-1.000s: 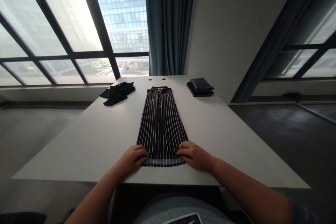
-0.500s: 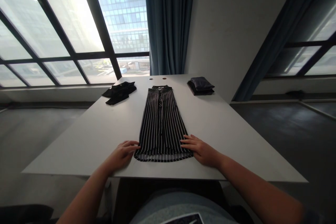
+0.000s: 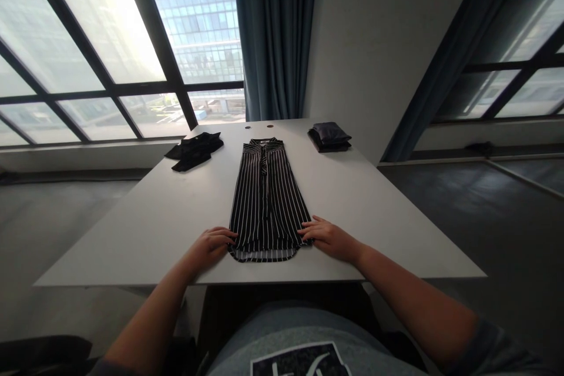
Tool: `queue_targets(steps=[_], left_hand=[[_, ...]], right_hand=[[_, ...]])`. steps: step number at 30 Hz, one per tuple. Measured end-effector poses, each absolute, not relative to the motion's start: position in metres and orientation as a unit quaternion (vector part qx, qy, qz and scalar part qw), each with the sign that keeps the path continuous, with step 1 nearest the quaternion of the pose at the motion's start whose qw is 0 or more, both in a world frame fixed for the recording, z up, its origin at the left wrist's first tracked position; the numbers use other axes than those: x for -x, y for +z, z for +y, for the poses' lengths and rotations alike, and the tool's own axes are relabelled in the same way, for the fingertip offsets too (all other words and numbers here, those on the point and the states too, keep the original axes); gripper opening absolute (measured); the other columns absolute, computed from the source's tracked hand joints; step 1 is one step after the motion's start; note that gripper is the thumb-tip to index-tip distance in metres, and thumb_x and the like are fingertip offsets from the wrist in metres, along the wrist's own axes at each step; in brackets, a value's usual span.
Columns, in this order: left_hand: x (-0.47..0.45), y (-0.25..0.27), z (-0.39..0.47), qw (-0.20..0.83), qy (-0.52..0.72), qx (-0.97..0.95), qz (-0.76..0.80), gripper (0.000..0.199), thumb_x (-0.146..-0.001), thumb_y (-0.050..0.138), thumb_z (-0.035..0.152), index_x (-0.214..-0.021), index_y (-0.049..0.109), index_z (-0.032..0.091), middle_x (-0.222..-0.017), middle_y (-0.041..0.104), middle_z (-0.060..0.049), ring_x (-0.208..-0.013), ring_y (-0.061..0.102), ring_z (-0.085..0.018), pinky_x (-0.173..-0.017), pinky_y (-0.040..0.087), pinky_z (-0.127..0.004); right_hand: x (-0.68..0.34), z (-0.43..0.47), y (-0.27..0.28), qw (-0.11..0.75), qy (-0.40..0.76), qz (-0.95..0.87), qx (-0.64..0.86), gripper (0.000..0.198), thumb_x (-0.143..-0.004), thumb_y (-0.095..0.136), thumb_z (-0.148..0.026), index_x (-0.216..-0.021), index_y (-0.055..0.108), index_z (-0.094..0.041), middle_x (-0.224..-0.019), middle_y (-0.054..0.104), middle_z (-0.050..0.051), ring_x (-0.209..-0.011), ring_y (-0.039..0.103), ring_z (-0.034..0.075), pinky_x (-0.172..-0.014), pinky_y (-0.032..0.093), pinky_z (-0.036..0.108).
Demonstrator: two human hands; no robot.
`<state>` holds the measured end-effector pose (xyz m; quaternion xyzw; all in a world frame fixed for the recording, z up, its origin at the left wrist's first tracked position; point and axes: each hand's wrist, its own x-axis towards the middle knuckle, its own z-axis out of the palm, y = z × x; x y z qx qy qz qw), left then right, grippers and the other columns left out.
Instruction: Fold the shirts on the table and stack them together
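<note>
A black shirt with white stripes (image 3: 268, 200) lies lengthwise on the table, folded narrow, its collar at the far end and its curved hem toward me. At the hem's left side, my left hand (image 3: 209, 249) has its fingertips closed on the cloth edge. My right hand (image 3: 332, 239) grips the opposite edge, fingers on top and the thumb hidden. Between the hands, the pale inner side of the back hem shows below the front.
The white table (image 3: 365, 211) carries a crumpled black garment (image 3: 194, 150) at the far left and a folded dark stack (image 3: 329, 136) at the far right. Two round holes sit near its back edge. A blue curtain (image 3: 277, 35) and windows stand behind.
My right hand has drawn the right hem edge slightly inward, so the visible hem curve is narrower. My left hand stays at the left edge. The whole view has shifted a little.
</note>
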<state>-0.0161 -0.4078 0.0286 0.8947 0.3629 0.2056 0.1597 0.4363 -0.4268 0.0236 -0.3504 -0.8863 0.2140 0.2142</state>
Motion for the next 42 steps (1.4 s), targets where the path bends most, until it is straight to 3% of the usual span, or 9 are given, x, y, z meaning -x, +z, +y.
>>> queue_targets(steps=[7, 10, 13, 19, 23, 26, 30, 38, 42], left_hand=[[0.015, 0.035, -0.444, 0.194, 0.139, -0.903, 0.357, 0.03, -0.091, 0.069, 0.025, -0.119, 0.076, 0.03, -0.142, 0.068, -0.006, -0.132, 0.059, -0.028, -0.113, 0.046, -0.049], [0.018, 0.031, -0.457, 0.198, 0.11, -0.906, 0.359, 0.057, -0.084, 0.08, 0.032, -0.139, 0.066, 0.033, -0.147, 0.065, -0.008, -0.136, 0.055, -0.031, -0.115, 0.042, -0.053], [0.019, 0.027, -0.465, 0.177, 0.099, -0.902, 0.38, 0.066, -0.083, 0.079, 0.028, -0.146, 0.061, 0.033, -0.144, 0.066, -0.009, -0.135, 0.056, -0.032, -0.114, 0.042, -0.053], [0.015, 0.031, -0.467, 0.2, 0.119, -0.9, 0.368, 0.039, -0.082, 0.068, 0.012, -0.116, 0.075, 0.029, -0.125, 0.074, -0.006, -0.119, 0.064, -0.026, -0.106, 0.047, -0.045], [0.013, 0.035, -0.466, 0.235, 0.169, -0.889, 0.355, 0.025, -0.086, 0.059, 0.009, -0.099, 0.074, 0.024, -0.111, 0.077, -0.005, -0.108, 0.067, -0.021, -0.101, 0.051, -0.039], [0.011, 0.037, -0.466, 0.225, 0.187, -0.888, 0.355, 0.022, -0.088, 0.058, 0.011, -0.1, 0.072, 0.023, -0.118, 0.076, -0.006, -0.114, 0.066, -0.022, -0.105, 0.05, -0.041], [0.009, 0.034, -0.468, 0.182, 0.149, -0.896, 0.378, 0.049, -0.079, 0.064, 0.009, -0.124, 0.069, 0.028, -0.146, 0.066, -0.006, -0.136, 0.056, -0.028, -0.113, 0.044, -0.051], [0.007, 0.026, -0.468, 0.147, 0.145, -0.902, 0.379, 0.051, -0.074, 0.056, -0.002, -0.114, 0.072, 0.026, -0.135, 0.074, -0.004, -0.125, 0.066, -0.023, -0.11, 0.048, -0.045], [0.006, 0.031, -0.473, 0.181, 0.146, -0.877, 0.42, 0.068, -0.066, 0.05, -0.002, -0.123, 0.071, 0.028, -0.134, 0.074, -0.002, -0.127, 0.066, -0.022, -0.113, 0.047, -0.042]], right_hand=[[-0.438, -0.469, 0.029, 0.172, 0.212, -0.898, 0.346, 0.035, -0.098, 0.059, -0.02, -0.131, 0.073, -0.025, -0.146, 0.066, 0.013, -0.147, 0.051, 0.031, -0.125, 0.023, 0.069], [-0.437, -0.486, 0.029, 0.133, 0.205, -0.906, 0.345, 0.058, -0.092, 0.072, -0.03, -0.149, 0.061, -0.026, -0.157, 0.055, 0.016, -0.153, 0.041, 0.037, -0.125, 0.016, 0.072], [-0.437, -0.492, 0.023, 0.126, 0.199, -0.909, 0.343, 0.075, -0.086, 0.079, -0.031, -0.156, 0.053, -0.027, -0.158, 0.053, 0.016, -0.153, 0.041, 0.037, -0.126, 0.012, 0.071], [-0.438, -0.493, 0.014, 0.172, 0.18, -0.915, 0.317, 0.063, -0.088, 0.079, -0.028, -0.148, 0.061, -0.03, -0.147, 0.065, 0.013, -0.141, 0.058, 0.03, -0.127, 0.021, 0.067], [-0.435, -0.496, 0.018, 0.181, 0.153, -0.9, 0.365, 0.07, -0.084, 0.083, -0.027, -0.15, 0.06, -0.027, -0.162, 0.048, 0.017, -0.149, 0.047, 0.034, -0.127, 0.028, 0.063], [-0.431, -0.495, 0.022, 0.141, 0.155, -0.904, 0.371, 0.071, -0.085, 0.082, -0.031, -0.151, 0.059, -0.026, -0.162, 0.048, 0.016, -0.152, 0.042, 0.038, -0.125, 0.025, 0.069], [-0.427, -0.496, 0.023, 0.109, 0.135, -0.913, 0.37, 0.074, -0.086, 0.078, -0.027, -0.156, 0.054, -0.029, -0.164, 0.047, 0.014, -0.152, 0.04, 0.038, -0.124, 0.02, 0.072], [-0.423, -0.502, 0.027, 0.083, 0.126, -0.918, 0.367, 0.065, -0.093, 0.061, -0.016, -0.156, 0.053, -0.031, -0.164, 0.047, 0.01, -0.152, 0.041, 0.038, -0.122, 0.017, 0.076], [-0.429, -0.499, 0.026, 0.117, 0.163, -0.91, 0.362, 0.061, -0.092, 0.056, -0.011, -0.15, 0.06, -0.029, -0.158, 0.056, 0.009, -0.152, 0.043, 0.034, -0.123, 0.02, 0.074]])
